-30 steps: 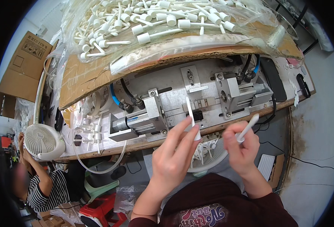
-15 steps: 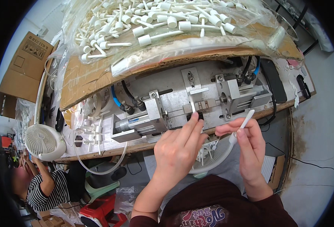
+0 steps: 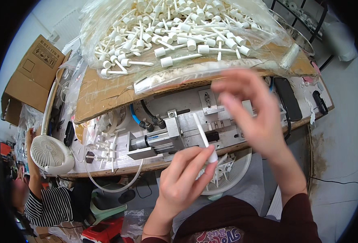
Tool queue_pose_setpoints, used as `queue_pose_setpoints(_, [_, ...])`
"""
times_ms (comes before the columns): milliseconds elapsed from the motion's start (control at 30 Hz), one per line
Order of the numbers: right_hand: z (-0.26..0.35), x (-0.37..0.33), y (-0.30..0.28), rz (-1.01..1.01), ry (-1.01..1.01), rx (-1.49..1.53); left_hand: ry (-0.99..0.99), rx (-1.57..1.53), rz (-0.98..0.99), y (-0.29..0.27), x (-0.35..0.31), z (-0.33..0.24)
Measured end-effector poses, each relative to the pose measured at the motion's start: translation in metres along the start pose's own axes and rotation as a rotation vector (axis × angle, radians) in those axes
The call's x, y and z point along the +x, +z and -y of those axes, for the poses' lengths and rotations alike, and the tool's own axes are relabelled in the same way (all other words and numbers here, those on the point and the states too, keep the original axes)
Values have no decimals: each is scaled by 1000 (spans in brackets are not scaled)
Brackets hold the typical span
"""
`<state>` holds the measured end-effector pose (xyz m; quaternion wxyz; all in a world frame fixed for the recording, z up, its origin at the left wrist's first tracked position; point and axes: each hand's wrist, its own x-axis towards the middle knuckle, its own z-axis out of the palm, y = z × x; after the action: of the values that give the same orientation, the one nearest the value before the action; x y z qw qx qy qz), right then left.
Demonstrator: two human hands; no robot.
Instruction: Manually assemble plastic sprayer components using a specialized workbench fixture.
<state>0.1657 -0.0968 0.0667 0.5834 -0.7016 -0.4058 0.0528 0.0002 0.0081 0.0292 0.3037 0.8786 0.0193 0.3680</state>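
My left hand [image 3: 183, 174] pinches a white applicator cap [image 3: 202, 133] between thumb and fingertips. The cap end sits low at the fingers and the long stem tilts up and away, in front of the metal fixture [image 3: 221, 124]. Farther right, my right hand [image 3: 254, 109] is raised over the right side of the fixture, near the cardboard edge. It is blurred; thumb and fingers look apart with nothing visible between them. Beyond it lies a large pile of similar white applicator caps [image 3: 175, 36] on clear plastic.
Cardboard [image 3: 106, 95] overhangs the fixture. A pneumatic cylinder [image 3: 158, 139] with blue and black hoses stands left. A round white basket [image 3: 243, 172] holding white pieces is below the bench edge. A white fan [image 3: 51, 154] and a person in a striped top [image 3: 51, 206] are at left.
My right hand has moved up and away from near the bench edge, and the applicator cap it held no longer shows there. My left hand has drawn back from the fixture and now holds an applicator cap.
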Motion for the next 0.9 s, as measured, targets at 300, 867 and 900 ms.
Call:
queue_pose_setpoints(300, [-14,167,-11,329,-103,-1037,-73,64,160,29,-14,12])
queue_pose_setpoints(867, [-25,191,-21,418,-132,-796,-7,281,231,37,-7,18])
queue_pose_setpoints(900, [-27,191,-24,405,-167,-751,-4,282,236,37,-6,18])
